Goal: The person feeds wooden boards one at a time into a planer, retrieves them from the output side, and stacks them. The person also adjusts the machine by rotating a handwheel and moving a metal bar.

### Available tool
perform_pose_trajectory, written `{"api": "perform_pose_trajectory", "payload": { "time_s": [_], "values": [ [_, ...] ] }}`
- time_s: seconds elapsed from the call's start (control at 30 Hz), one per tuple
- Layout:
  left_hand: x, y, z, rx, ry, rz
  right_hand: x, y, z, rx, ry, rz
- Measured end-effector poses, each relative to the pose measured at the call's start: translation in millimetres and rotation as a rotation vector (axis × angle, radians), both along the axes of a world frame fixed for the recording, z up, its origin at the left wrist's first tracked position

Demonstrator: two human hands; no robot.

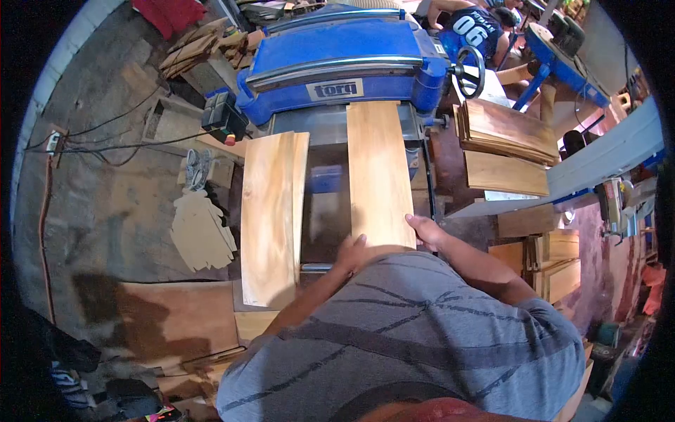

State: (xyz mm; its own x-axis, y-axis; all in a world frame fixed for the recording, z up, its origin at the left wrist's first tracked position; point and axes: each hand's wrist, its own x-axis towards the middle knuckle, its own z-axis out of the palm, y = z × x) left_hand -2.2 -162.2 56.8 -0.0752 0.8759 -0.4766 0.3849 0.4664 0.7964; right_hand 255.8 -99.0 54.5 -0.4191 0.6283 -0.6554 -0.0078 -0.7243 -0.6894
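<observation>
A long pale wooden board lies lengthwise in front of me, its far end at the mouth of a blue thickness planer. My left hand grips the board's left edge near my body, thumb on top. On the opposite edge, my right hand holds the board with its thumb over the top face; its other fingers are hidden beneath. To the left, a small stack of similar boards lies beside the board I hold.
Stacked boards lie at the right, with more wood pieces below them. A switch box with cables sits left of the planer. Scrap wood is piled at the back left. Another person is bent over at the back right.
</observation>
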Motion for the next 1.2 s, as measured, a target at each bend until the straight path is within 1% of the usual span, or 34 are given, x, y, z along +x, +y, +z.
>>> {"api": "perform_pose_trajectory", "payload": {
  "time_s": [0.03,0.1,0.13,0.17,0.2,0.23,0.27,0.33,0.37,0.4,0.43,0.47,0.53,0.57,0.63,0.67,0.7,0.73,0.77,0.8,0.83,0.87,0.93,1.0,1.1,1.2],
  "values": [
    [-0.2,2.4,-0.7,-0.036,0.061,-0.032,0.4,5.3,-1.3,-0.005,0.007,-0.004],
    [1.1,4.0,-3.6,-0.078,0.051,-0.034,2.0,8.9,-5.8,0.019,-0.069,0.049],
    [2.0,10.4,-3.5,-0.094,0.034,-0.027,-0.1,7.8,-7.7,0.023,-0.067,0.050],
    [0.3,19.5,-10.8,-0.075,0.037,-0.023,-4.3,11.0,-8.1,0.022,-0.088,-0.025],
    [-3.9,22.8,-26.9,-0.069,-0.013,-0.040,-8.4,13.9,-9.1,0.014,-0.107,-0.101],
    [-4.5,22.1,-28.0,-0.072,-0.064,-0.060,-9.0,14.7,-10.0,0.050,-0.119,-0.095],
    [-3.9,22.7,-29.2,-0.069,-0.061,-0.062,-6.9,18.4,-10.1,0.053,-0.115,-0.097],
    [4.2,22.7,-9.7,0.019,-0.105,0.061,-2.2,27.5,-6.6,0.099,-0.166,0.080],
    [4.3,23.7,-28.8,0.010,-0.105,0.058,-2.2,28.5,-7.2,0.090,-0.166,0.077],
    [1.5,27.4,-64.7,0.030,-0.160,0.109,-2.2,30.3,-8.0,0.086,-0.129,0.049],
    [0.2,31.7,-84.2,0.056,-0.217,0.162,-2.0,32.9,-7.4,0.088,-0.093,0.022],
    [0.0,34.5,-84.4,0.056,-0.218,0.161,-2.9,34.9,-6.2,0.088,-0.094,0.021],
    [2.6,42.8,-78.4,0.083,-0.122,0.128,-2.6,37.2,-3.6,0.151,-0.345,0.050],
    [4.4,46.2,-75.8,0.084,-0.129,0.126,1.0,35.8,-4.2,0.152,-0.353,0.048],
    [5.0,50.6,-59.9,0.045,-0.187,0.121,4.0,29.6,-0.3,0.666,-0.622,0.102],
    [5.1,52.6,-60.1,0.043,-0.191,0.120,7.8,24.4,2.4,0.664,-0.627,0.102],
    [5.8,57.1,-67.1,0.080,-0.197,0.133,8.5,18.6,29.8,0.865,-0.732,0.089],
    [7.1,59.5,-63.1,0.114,-0.202,0.146,8.7,13.8,44.4,1.063,-0.834,0.076],
    [8.0,59.0,-58.8,0.112,-0.206,0.143,10.8,11.8,43.9,1.061,-0.840,0.076],
    [11.3,59.7,-33.6,0.106,-0.181,0.155,15.0,12.2,43.1,1.102,-0.823,0.083],
    [13.3,62.8,-20.3,0.100,-0.157,0.166,18.4,12.8,42.4,1.144,-0.808,0.089],
    [12.1,67.7,-22.3,0.100,-0.163,0.157,19.7,12.0,37.4,1.142,-0.817,0.084],
    [9.8,74.1,-22.4,0.137,-0.189,0.107,19.1,7.2,25.4,1.227,-0.907,0.108],
    [12.0,77.8,-23.5,0.114,-0.159,0.125,18.9,4.2,12.7,1.208,-0.915,0.109],
    [11.6,86.5,-23.1,0.135,-0.186,0.154,15.0,4.0,1.2,1.275,-0.922,0.061],
    [9.1,98.9,-47.8,0.178,-0.228,0.156,12.8,3.5,0.6,1.247,-0.936,0.060]
  ]
}}
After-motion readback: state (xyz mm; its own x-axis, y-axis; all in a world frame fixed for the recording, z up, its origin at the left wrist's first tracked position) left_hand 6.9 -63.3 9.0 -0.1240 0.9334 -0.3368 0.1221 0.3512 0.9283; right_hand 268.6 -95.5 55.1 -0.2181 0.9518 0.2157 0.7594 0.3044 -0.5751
